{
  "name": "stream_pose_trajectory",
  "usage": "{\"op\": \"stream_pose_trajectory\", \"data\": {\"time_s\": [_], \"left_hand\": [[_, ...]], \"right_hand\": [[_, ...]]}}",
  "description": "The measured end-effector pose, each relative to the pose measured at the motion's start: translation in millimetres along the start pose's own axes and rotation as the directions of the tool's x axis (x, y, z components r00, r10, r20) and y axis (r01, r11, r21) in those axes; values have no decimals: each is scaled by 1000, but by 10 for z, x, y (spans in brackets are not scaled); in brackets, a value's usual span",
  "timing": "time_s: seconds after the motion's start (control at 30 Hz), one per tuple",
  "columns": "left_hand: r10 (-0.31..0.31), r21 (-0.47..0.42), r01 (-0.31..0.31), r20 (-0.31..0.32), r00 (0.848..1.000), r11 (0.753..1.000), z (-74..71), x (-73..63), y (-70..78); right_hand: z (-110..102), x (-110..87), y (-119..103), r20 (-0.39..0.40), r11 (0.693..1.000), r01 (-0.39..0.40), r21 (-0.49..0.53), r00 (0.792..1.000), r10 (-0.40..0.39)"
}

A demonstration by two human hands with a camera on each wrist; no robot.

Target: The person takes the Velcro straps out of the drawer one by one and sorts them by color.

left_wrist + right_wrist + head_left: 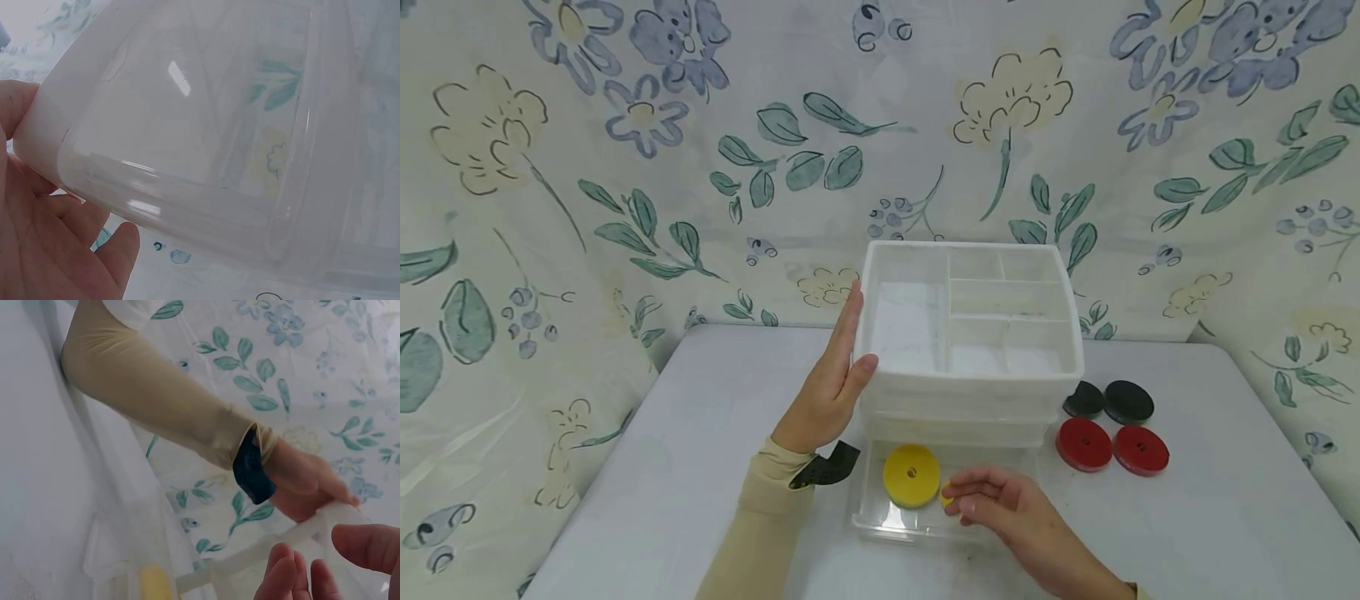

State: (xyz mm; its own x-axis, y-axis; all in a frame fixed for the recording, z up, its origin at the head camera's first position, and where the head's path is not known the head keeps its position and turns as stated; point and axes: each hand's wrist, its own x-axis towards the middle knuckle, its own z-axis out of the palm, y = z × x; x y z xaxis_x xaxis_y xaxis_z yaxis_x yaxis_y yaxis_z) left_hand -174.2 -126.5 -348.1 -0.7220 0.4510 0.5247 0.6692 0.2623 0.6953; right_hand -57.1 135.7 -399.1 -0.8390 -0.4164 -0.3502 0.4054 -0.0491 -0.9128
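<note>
My left hand [827,392] rests against the left side of a white plastic drawer organizer [970,400], fingers straight along its wall and thumb at the front corner. Below, a clear drawer [880,521] is pulled out at the front. A round yellow disc [912,475] with a small centre hole lies in it. Over the drawer hovers my right hand [1000,508], thumb and fingers apart in the right wrist view with nothing between them. Just behind its fingertips shows the edge of a second yellow piece [947,497], mostly hidden by the hand.
Right of the organizer, two red discs [1084,444] lie on the white table [1210,533], with two black discs [1129,402] behind them. Open compartments [906,325] form the organizer's top. A floral cloth [850,150] hangs behind and beside the table.
</note>
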Motion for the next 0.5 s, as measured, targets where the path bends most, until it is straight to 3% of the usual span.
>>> {"op": "stream_pose_trajectory", "data": {"time_s": [0.27,0.5], "left_hand": [[9,-1,-9,-1,1000,1000,5,-1,3],[18,-6,-18,-1,1000,1000,1,2,5]], "right_hand": [[-2,85,-18,-90,994,75,-76,993,-82],[-25,148,1,-112,983,131,-129,983,-145]]}}
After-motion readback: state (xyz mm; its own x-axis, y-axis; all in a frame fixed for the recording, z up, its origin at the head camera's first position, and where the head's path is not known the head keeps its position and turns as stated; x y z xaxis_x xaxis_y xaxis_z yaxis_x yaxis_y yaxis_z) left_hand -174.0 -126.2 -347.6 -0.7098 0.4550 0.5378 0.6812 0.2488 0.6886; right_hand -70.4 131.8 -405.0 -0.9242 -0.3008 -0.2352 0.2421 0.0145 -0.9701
